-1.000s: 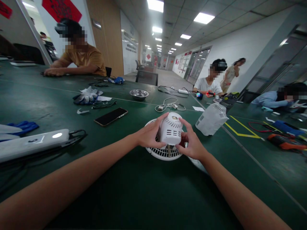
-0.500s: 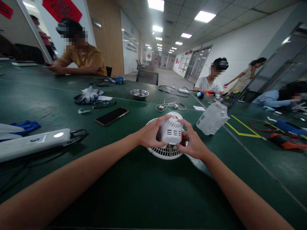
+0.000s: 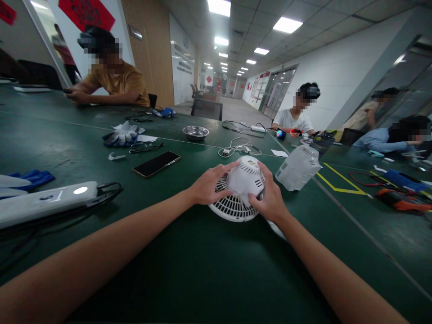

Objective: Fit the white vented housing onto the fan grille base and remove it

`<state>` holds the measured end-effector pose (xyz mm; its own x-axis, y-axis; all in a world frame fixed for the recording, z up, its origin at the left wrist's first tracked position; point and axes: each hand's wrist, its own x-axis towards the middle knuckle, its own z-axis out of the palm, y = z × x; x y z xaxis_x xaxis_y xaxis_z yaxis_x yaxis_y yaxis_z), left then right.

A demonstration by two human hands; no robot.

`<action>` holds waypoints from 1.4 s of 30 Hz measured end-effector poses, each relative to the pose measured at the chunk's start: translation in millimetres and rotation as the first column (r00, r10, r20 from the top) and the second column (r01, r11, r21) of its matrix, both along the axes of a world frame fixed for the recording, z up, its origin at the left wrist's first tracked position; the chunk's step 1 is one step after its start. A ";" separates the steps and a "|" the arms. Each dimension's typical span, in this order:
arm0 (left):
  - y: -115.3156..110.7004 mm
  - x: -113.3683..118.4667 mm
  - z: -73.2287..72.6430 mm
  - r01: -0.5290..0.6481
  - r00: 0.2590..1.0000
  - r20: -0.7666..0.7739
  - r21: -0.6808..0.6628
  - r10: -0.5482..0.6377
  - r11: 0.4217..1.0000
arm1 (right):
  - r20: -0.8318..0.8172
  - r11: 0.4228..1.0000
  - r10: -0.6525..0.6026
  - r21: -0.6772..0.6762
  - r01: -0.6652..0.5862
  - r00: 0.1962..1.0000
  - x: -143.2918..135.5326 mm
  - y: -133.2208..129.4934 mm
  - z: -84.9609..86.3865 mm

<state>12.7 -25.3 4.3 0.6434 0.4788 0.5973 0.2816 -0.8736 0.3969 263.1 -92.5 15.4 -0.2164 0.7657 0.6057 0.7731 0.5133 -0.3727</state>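
Observation:
Both my hands hold a white slotted plastic housing (image 3: 245, 177) over a round white fan grille (image 3: 232, 210) on the green table. My left hand (image 3: 211, 185) grips its left side, thumb below and fingers on top. On the right side, my right hand (image 3: 270, 194) has its fingers and thumb pressed around the housing. A pale object partly shows under my right wrist. Just to the right stands a white translucent plastic piece (image 3: 299, 168). Behind the grille lies a coiled white cable (image 3: 236, 148).
A black phone (image 3: 157, 163), a metal bowl (image 3: 195, 132) and gloves (image 3: 123, 135) lie to the left and behind. At the left edge is a long white device (image 3: 50, 200). An orange-black tool (image 3: 403, 199) lies right. Several people sit around the table.
The housing has turned in my hands, its side slots now facing right and its top tilted more into view. My right hand has shifted round its right side. The person at the far right has moved.

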 end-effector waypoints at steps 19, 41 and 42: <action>49.1 -17.5 -32.9 0.147 0.823 0.510 -0.615 0.249 0.775 | -0.771 0.960 -0.136 -0.258 -0.109 0.622 -0.6 9.1 -1.7; 39.4 -9.4 -22.1 0.135 0.792 0.423 -0.824 0.440 0.550 | -0.414 0.922 -0.367 -0.280 0.267 0.833 43.0 38.3 -20.0; 38.6 -9.3 -21.2 0.129 0.791 0.417 -0.829 0.448 0.544 | -0.281 0.911 -0.409 -0.186 0.369 0.868 52.8 41.2 -20.7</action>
